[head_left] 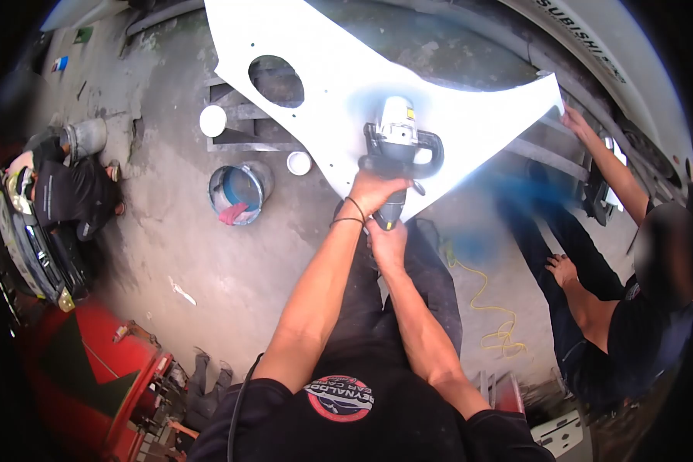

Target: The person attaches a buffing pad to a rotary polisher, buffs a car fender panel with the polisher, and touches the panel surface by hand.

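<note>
A polisher (397,132) with a silver head and a black loop handle rests over a white car body panel (470,131). Its working face is hidden beneath it. My left hand (376,190) is closed around the tool's body, just behind the loop handle. Closer to me, my right hand (388,245) grips the rear end of the same polisher. The panel has a large round hole at its left part and several small holes along one edge. At the panel's right tip, a co-worker's hand (572,121) touches the edge.
Left of the panel stand a bucket (266,185) with a pink cloth and two white round lids or tubs (213,121). A yellow cord (481,289) lies on the floor. One person (631,308) sits at right, another (77,192) crouches at left. A red car part (104,346) is lower left.
</note>
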